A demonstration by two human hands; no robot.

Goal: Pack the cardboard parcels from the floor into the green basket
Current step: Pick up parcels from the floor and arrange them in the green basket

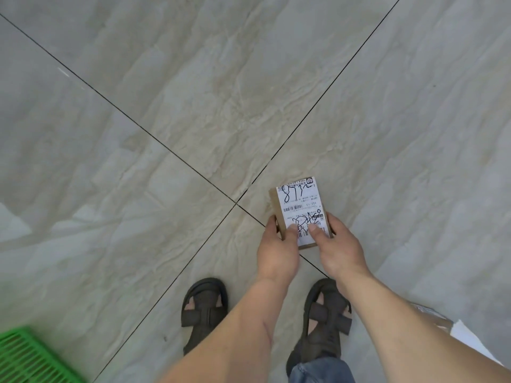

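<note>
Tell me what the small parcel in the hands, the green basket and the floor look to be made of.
Parcel: brown cardboard by its matte tan edges, topped with a white paper shipping label carrying barcodes and marker scrawl.
Green basket: probably moulded plastic, going by its bright uniform colour and open lattice.
Floor: large glossy tiles with a grey-beige marble pattern and thin dark joints; whether ceramic or stone is unclear.

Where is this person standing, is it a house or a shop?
Indoors, but which one I can't tell. The floor is big glossy stone-look tiles, and the hands hold a labelled cardboard parcel near a green basket, so perhaps a parcel-sorting spot.
</note>
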